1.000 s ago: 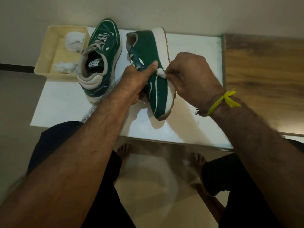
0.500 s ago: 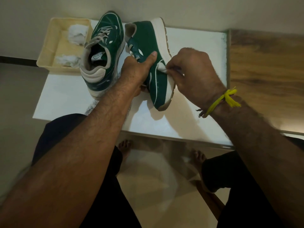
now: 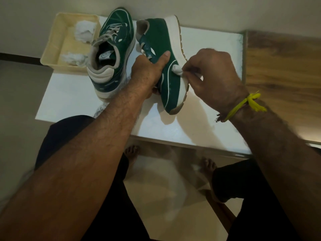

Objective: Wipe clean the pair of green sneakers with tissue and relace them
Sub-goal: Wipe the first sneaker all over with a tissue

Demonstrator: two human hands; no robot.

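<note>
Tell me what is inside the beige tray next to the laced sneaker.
The beige tray holds two crumpled white tissue wads, one at its far end and one nearer. The laced sneaker hides the tray's right edge, so anything lying there cannot be seen.

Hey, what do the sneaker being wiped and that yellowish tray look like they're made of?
The tilted sneaker: its upper looks like matte green suede or canvas with no shine, over a smooth white sole, probably rubber or foam. The tray: likely pale cream plastic, with thin moulded walls and a faint sheen. Neither can be told for certain.
</note>
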